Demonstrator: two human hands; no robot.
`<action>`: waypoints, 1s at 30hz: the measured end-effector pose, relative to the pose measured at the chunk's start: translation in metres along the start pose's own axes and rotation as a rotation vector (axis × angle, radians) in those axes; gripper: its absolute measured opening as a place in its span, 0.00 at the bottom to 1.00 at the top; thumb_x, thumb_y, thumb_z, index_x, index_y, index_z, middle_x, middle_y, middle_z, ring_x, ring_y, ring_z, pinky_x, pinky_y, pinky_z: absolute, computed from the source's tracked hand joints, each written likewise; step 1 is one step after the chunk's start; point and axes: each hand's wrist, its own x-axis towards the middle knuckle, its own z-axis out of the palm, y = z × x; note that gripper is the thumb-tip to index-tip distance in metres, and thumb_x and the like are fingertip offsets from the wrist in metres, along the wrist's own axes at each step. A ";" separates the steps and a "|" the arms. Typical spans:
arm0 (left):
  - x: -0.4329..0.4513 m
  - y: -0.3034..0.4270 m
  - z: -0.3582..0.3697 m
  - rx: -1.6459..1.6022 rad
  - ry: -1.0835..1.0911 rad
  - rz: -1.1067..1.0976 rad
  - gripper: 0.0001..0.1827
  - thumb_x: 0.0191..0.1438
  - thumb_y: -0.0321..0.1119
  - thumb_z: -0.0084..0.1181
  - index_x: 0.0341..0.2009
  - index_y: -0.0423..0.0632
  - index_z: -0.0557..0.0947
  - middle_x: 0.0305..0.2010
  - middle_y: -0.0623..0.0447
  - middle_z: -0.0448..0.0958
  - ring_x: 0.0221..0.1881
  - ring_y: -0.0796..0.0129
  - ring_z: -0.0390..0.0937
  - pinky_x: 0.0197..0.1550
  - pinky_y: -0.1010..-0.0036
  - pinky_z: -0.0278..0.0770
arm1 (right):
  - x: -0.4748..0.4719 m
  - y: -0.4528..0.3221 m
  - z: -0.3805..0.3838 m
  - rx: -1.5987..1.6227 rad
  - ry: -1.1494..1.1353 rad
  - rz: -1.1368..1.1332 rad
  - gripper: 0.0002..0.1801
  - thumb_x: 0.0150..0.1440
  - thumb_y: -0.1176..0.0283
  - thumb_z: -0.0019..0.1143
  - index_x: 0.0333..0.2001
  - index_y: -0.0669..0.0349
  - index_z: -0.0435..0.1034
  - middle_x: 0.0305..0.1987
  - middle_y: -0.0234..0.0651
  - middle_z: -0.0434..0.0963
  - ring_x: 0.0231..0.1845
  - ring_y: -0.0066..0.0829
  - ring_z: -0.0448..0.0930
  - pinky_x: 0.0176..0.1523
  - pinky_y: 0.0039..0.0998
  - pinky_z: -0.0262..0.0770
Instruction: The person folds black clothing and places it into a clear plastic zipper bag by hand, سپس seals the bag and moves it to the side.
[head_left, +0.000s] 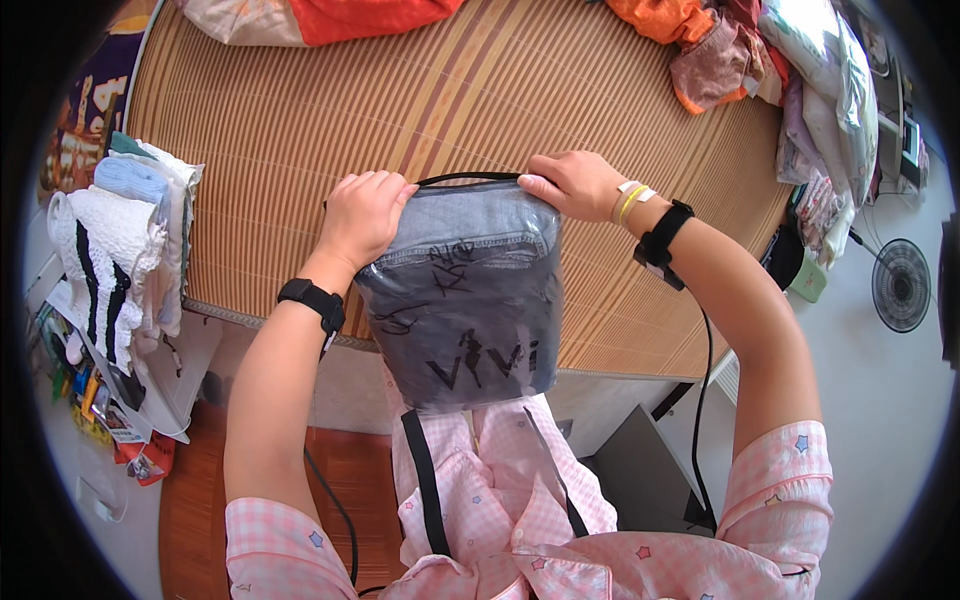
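Note:
A clear plastic bag (472, 322) with dark printing and a black top edge holds folded grey and dark denim clothing. It leans over the near edge of a striped bamboo mat (300, 112), just above the person's lap. My left hand (367, 214) grips the bag's upper left corner, its fingers curled over the top edge. At the upper right corner, my right hand (574, 184) pinches the rim between thumb and fingers. The black edge bows up slightly between the two hands. Each wrist wears a black strap.
Folded white and blue clothes (135, 225) are stacked at the mat's left edge. Orange and red fabric (720, 60) lies at the far right beside plastic-wrapped items (832, 82). More red cloth (360, 19) lies at the far side. A fan (900, 285) stands right; a black cable (705, 420) hangs by the right arm.

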 end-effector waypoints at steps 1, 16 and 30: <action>-0.002 0.001 -0.001 -0.011 0.030 0.004 0.10 0.56 0.35 0.52 0.26 0.44 0.74 0.25 0.47 0.73 0.31 0.52 0.73 0.35 0.62 0.68 | -0.001 0.001 0.000 0.001 -0.001 -0.001 0.24 0.63 0.49 0.35 0.32 0.59 0.67 0.23 0.42 0.76 0.29 0.48 0.77 0.33 0.41 0.74; -0.008 -0.007 0.003 -0.078 0.071 -0.088 0.13 0.58 0.35 0.49 0.24 0.41 0.72 0.23 0.43 0.70 0.31 0.48 0.70 0.33 0.59 0.67 | 0.005 0.014 0.001 -0.153 0.035 0.246 0.34 0.59 0.40 0.37 0.25 0.61 0.72 0.21 0.42 0.75 0.27 0.41 0.78 0.35 0.39 0.73; -0.010 0.000 0.005 0.130 0.146 -0.058 0.13 0.58 0.36 0.49 0.24 0.45 0.73 0.24 0.47 0.73 0.31 0.53 0.73 0.36 0.63 0.69 | 0.059 -0.096 0.028 -0.195 0.127 0.147 0.17 0.51 0.67 0.44 0.41 0.68 0.67 0.44 0.49 0.74 0.52 0.45 0.72 0.59 0.41 0.63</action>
